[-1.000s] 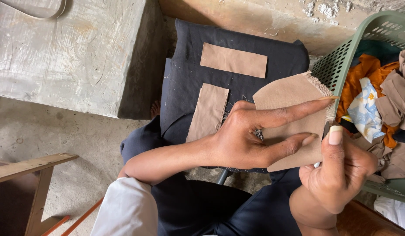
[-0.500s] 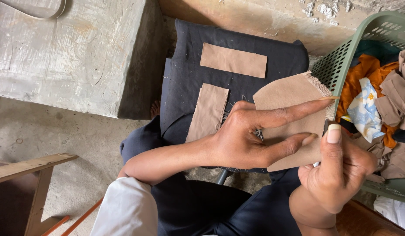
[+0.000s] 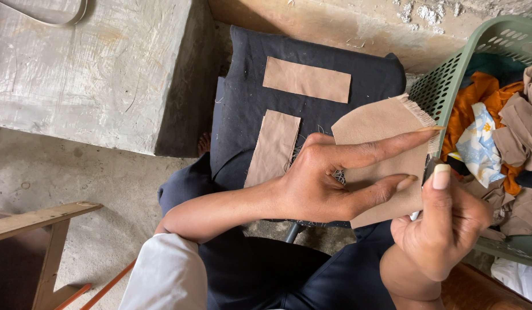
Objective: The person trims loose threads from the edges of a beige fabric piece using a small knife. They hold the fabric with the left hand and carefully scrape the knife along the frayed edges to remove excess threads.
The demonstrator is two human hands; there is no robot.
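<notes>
My left hand (image 3: pixel 329 186) holds a tan fabric piece (image 3: pixel 381 129) with a frayed right edge, index and middle fingers stretched across it. At the fabric's right edge my right hand (image 3: pixel 444 232) is closed, thumb up, around a small dark tool (image 3: pixel 429 167) that is mostly hidden in the fist. Below the hands lies a black cloth pad (image 3: pixel 369 72) with two tan rectangular strips on it, one lying crosswise (image 3: pixel 306 79) and one lengthwise (image 3: pixel 273 148).
A green plastic basket (image 3: pixel 450 80) at the right holds orange, tan and printed fabric scraps. A concrete block (image 3: pixel 88 74) stands at the upper left, and a wooden frame (image 3: pixel 36 221) at the lower left. My dark-trousered lap fills the bottom centre.
</notes>
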